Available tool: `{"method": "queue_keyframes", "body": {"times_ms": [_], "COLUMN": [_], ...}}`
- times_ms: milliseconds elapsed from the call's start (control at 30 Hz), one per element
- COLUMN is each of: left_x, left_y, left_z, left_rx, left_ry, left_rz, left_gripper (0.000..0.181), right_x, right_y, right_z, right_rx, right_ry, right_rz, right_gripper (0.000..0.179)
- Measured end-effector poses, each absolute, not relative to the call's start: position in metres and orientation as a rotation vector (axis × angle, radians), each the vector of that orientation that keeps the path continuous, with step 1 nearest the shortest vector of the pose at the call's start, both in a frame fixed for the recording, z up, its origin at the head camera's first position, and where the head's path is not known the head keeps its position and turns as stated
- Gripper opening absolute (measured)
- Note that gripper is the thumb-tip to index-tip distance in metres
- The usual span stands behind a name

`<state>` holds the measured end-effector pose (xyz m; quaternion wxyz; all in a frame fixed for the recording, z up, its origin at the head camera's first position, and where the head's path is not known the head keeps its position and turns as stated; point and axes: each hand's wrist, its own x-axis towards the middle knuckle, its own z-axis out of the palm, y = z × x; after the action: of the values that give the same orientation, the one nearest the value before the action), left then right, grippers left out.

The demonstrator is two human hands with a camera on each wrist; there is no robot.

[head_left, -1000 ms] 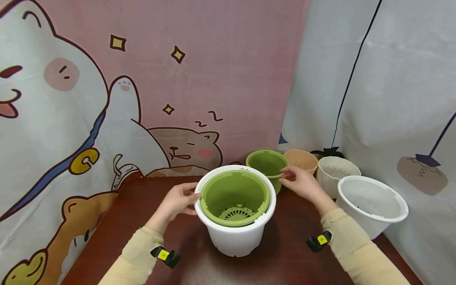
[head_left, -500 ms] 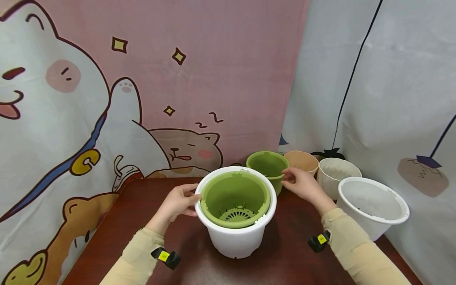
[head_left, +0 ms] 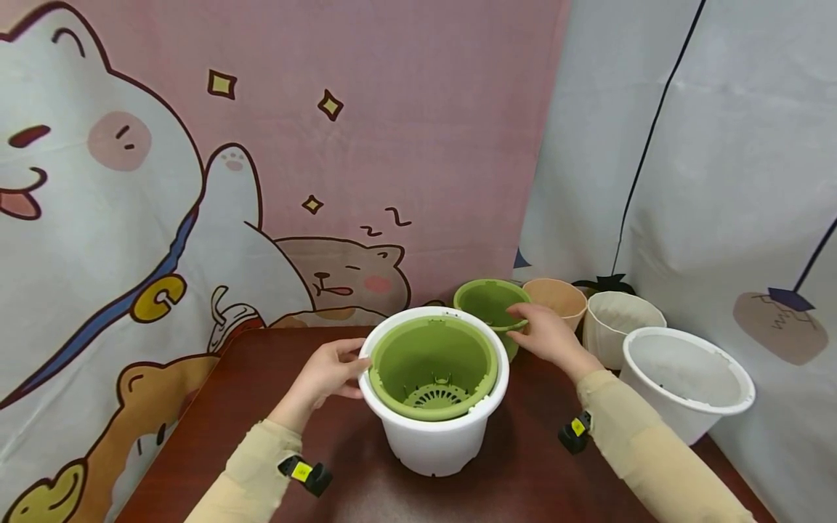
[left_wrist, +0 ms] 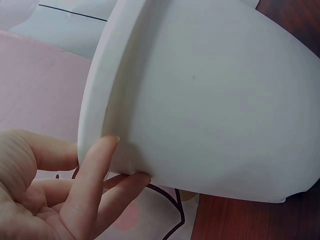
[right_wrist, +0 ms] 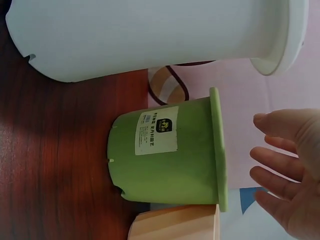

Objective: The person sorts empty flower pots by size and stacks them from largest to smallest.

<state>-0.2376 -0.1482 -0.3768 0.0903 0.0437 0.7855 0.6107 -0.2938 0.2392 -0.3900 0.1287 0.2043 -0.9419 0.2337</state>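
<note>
A large white pot [head_left: 431,443] stands mid-table with a green slotted liner [head_left: 400,357] nested inside it. My left hand [head_left: 327,374] rests on the white pot's left side, thumb at the rim and straight fingers [left_wrist: 97,172] lying against the wall [left_wrist: 215,100] under the rim. Behind and to the right stands a smaller green pot [head_left: 482,298] with a label on its side [right_wrist: 170,155]. My right hand [head_left: 548,334] hovers at that pot's right rim, its fingers [right_wrist: 280,160] spread and straight, holding nothing. Contact with the rim is unclear.
Along the right wall stand a tan pot [head_left: 556,294], a cream pot [head_left: 621,319] and another big white pot [head_left: 686,378]. The dark wooden table [head_left: 261,407] runs to a cartoon-printed cloth backdrop [head_left: 196,181] at the back and left.
My right hand has slid a little left and forward onto the small green pot's rim. The left hand and the white pot have stayed put.
</note>
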Motion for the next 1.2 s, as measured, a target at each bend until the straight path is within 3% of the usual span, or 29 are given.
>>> {"method": "queue_keyframes", "body": {"times_ms": [800,1200], "left_x": [-0.236,-0.236], "left_y": [-0.147,-0.148], "left_z": [-0.376,-0.378], "left_rx": [0.14,0.129], "left_ry": [2.337,2.339], "left_rz": [1.809,1.815], "left_gripper": [0.044,0.044], "right_x": [-0.317,-0.32], "right_y": [0.236,0.236], "right_z": [-0.415,-0.43], "right_rx": [0.616,0.618], "right_ry": [-2.768,-2.697], "right_rz": [0.414,0.377], "right_gripper": [0.054,0.048]}}
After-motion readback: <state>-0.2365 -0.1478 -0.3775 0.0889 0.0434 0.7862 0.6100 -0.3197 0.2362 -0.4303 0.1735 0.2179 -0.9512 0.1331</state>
